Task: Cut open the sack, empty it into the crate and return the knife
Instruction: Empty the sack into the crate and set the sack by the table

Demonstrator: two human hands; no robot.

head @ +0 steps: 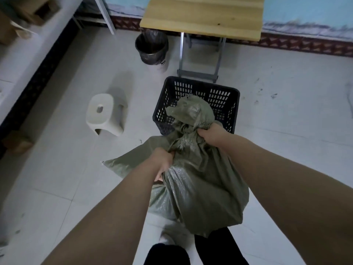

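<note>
The green woven sack [198,180] hung low at the middle of the view, its bulging bottom just above the person's legs and its gathered neck flopping over the near rim of the black slotted crate [225,100], which stood on the floor at twelve o'clock from the sack. The left hand [162,161] was clenched on a fold of cloth at the sack's nine o'clock side; the right hand [212,135] was fisted round the bunched neck at one o'clock. No knife was in view, and whether the neck was already cut could not be told. Judging by the grip, the step in hand was hauling the sack to the crate for emptying; next, the mouth would need to be over the crate and the bottom lifted. A pale stool [105,113] stood at ten o'clock, a lined bin [151,46] at eleven, and a wooden table [202,14] beyond the crate. No brand, label or writing could be read.
</note>
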